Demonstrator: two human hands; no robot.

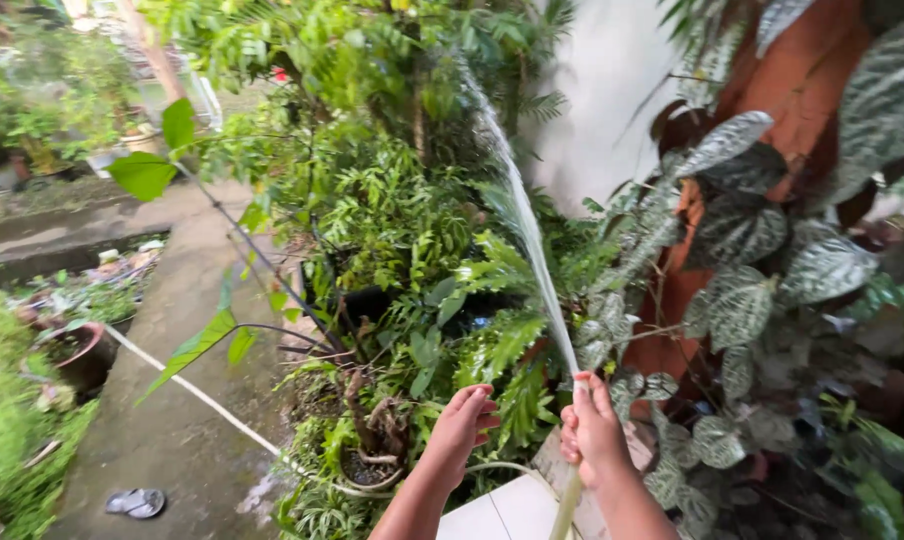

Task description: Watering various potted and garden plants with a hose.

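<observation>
Right hand [594,430] was closed in a fist around the end of a pale green hose [566,505], with a fingertip apparently pressed over the nozzle; exact finger placement was too blurred to confirm. The hose rose from the bottom edge of the frame, beside the corner of a white tiled ledge [502,512]. Left hand [462,425] was empty, fingers curled loosely together, touching nothing, hovering just left of the right hand above a potted plant [372,450].

Water jet [522,220] shot up and away from the right fist in a narrow fan toward the dense green shrubs [392,210] further back. To do this well: keeping the pinch on the nozzle firm would hold the spray thin and long, and sweeping slowly would wet the leaves evenly without blasting soil from the pots.

Spotted-leaf climber [742,240] on a rust-coloured trunk stood to the right. Concrete path [172,400] ran left, a sandal [135,502] lying near its bottom edge.
</observation>
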